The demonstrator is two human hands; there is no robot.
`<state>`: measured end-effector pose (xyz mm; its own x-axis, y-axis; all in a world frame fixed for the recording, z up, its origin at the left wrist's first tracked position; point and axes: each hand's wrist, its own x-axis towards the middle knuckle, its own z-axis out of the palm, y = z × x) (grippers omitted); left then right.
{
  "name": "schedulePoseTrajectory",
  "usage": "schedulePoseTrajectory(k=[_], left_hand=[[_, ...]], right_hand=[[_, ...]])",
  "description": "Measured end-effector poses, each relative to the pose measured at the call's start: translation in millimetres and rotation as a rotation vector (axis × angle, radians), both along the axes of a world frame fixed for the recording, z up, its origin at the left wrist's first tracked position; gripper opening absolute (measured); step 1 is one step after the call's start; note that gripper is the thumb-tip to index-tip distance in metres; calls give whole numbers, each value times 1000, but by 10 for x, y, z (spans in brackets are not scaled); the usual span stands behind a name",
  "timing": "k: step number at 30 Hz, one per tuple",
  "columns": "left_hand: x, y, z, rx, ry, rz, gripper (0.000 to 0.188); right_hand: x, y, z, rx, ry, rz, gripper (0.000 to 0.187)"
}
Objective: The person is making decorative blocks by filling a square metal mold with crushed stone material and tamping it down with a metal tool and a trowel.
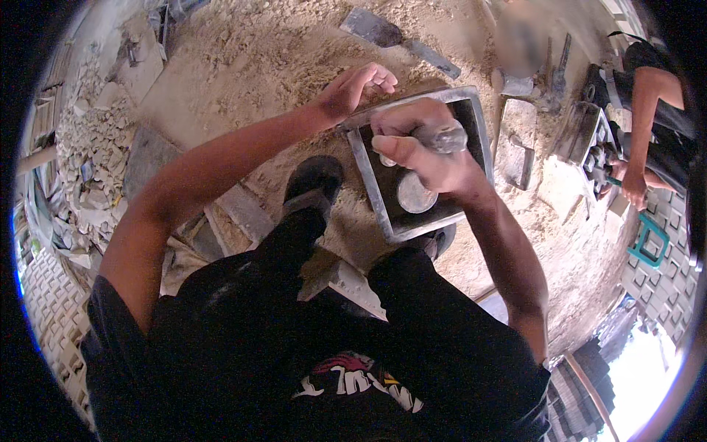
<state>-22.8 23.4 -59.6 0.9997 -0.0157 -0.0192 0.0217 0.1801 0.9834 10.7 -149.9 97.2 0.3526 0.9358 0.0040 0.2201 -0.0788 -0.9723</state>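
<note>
Over a rectangular metal-edged box frame (366, 180), my right hand (436, 168) is closed around a grey, round-ended tool (448, 138). The rest of that tool is hidden by the hand. Dark material fills the frame, and a pale round disc (417, 193) lies on it beneath my right wrist. A smaller pale round piece (387, 160) shows partly beside my thumb. Near the frame's far left corner, my left hand (355, 90) is raised with loosely bent fingers and nothing visible in it.
Loose sand (243, 66) covers the ground. Ahead lie a dark block (372, 27) and a flat bar (433, 60). At right, a co-worker's hand (633, 186) is beside another box (578, 132), near a teal frame (649, 241). Rubble (92, 136) is heaped at left; my shoe (315, 180) stands beside the box frame.
</note>
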Motion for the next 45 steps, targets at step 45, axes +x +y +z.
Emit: schedulePoseTrajectory(k=[45], left_hand=[[-175,110,80,464,-238,3,44]], right_hand=[[-300,122,355,54,-7,-147,31]])
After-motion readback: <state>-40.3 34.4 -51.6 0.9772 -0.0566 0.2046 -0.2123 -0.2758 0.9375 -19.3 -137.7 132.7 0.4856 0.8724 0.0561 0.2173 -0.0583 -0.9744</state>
